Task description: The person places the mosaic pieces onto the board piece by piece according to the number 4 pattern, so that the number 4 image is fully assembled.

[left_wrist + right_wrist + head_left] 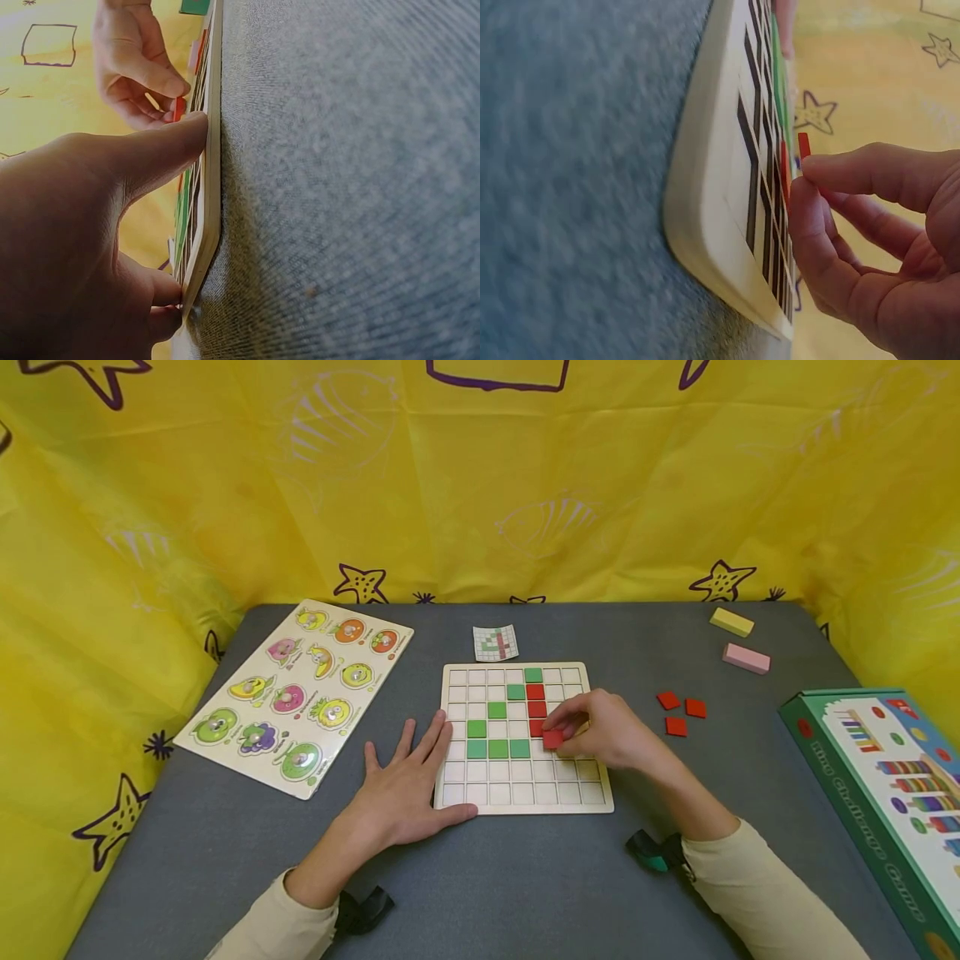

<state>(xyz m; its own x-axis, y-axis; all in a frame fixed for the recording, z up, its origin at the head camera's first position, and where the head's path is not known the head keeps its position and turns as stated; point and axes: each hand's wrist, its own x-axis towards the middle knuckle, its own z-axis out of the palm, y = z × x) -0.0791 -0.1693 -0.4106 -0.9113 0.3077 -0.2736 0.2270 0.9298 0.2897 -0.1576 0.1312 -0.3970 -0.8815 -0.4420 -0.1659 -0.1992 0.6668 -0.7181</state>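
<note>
A white grid board [525, 795] lies on the dark table, with green square tiles [498, 749] and three red tiles [536, 709] set in its cells. My right hand [600, 731] pinches another red square tile [552, 740] between thumb and fingertips, just over the board below the red column. In the right wrist view this red tile [804, 145] stands on edge, a little off the board's surface. My left hand [401, 789] rests at the board's left edge with fingers spread, its thumb [176, 142] on the front left corner.
Three loose red tiles [676, 727] lie right of the board. Behind it is a small pattern card [495, 644]. A fruit puzzle board [292, 693] lies left; yellow [732, 622] and pink [746, 658] blocks and a green game box [862, 793] are at the right.
</note>
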